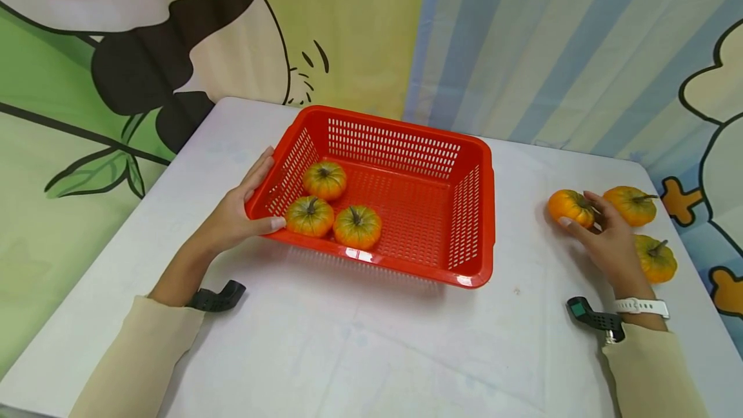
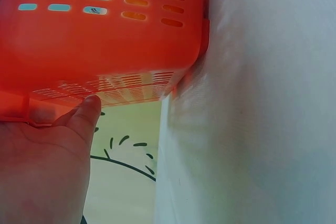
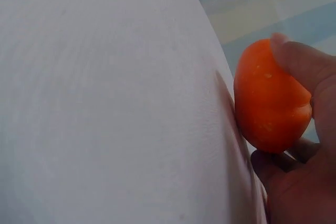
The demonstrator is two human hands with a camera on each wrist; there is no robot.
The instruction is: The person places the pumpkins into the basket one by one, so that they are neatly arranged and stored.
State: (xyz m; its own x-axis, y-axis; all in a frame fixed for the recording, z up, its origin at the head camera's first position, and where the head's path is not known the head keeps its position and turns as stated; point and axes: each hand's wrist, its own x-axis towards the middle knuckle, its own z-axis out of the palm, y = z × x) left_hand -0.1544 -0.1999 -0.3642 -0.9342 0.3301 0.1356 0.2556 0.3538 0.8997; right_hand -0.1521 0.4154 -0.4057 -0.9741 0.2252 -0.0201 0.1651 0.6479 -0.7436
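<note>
At the right of the head view, my right hand [image 1: 609, 244] grips a small orange pumpkin [image 1: 571, 207] between thumb and fingers. The right wrist view shows the pumpkin's smooth orange side [image 3: 270, 98] close over the white tabletop. My left hand [image 1: 238, 211] holds the near left corner of a red plastic basket [image 1: 400, 271], thumb along the front rim and fingers against the left side. In the left wrist view the basket wall [image 2: 100, 45] is slotted. Three pumpkins lie inside at the left: one at the back [image 1: 324, 180], one near the corner [image 1: 309, 217], one at the front [image 1: 357, 227].
Two more pumpkins sit on the table by the right hand, one behind [image 1: 631, 206] and one to the right [image 1: 656, 258]. The white table [image 1: 371, 353] ends at a printed curtain [image 1: 493, 50] behind. The basket stands mid-table.
</note>
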